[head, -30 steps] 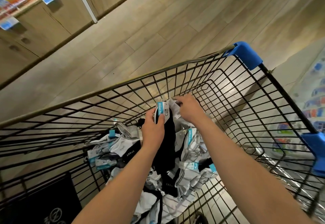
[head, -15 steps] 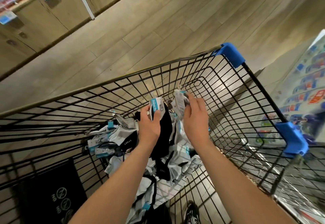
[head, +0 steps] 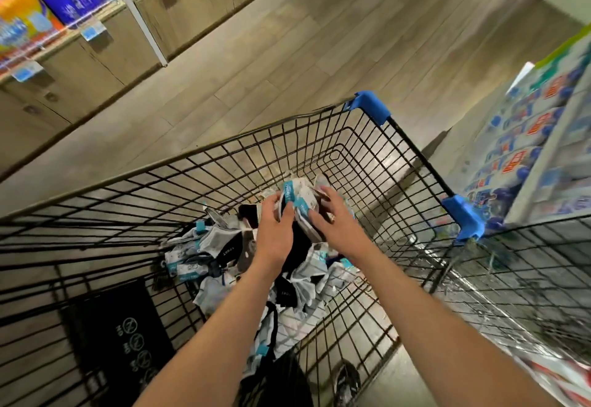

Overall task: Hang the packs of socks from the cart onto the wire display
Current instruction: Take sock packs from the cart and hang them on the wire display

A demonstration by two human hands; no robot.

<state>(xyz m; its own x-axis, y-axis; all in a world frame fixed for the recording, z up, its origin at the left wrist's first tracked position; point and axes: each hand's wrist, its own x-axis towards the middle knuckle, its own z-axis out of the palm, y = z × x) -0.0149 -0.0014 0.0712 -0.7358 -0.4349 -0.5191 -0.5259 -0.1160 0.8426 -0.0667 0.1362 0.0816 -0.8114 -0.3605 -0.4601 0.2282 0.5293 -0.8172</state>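
A black wire cart (head: 323, 125) with blue corner caps stands in front of me. Inside it lies a heap of sock packs (head: 220, 246), black, white and grey with teal and white labels. My left hand (head: 275, 230) grips a bundle of sock packs (head: 295, 202) by their label ends, held above the heap, with black socks hanging down from it. My right hand (head: 335, 214) holds the same bundle from the right side, fingers curled on the labels. No wire display shows in this view.
A wooden shelf unit (head: 96, 51) with blue price tags and colourful packs runs along the left. A rack of blue and white boxes (head: 531, 138) stands close on the right. Wood-look floor (head: 287, 38) stretches ahead. A black sign panel (head: 121, 336) hangs in the cart's near end.
Both hands have lifted the packs a little higher and brought them together into one bundle. My view has tilted up, showing more of the aisle and shelves.
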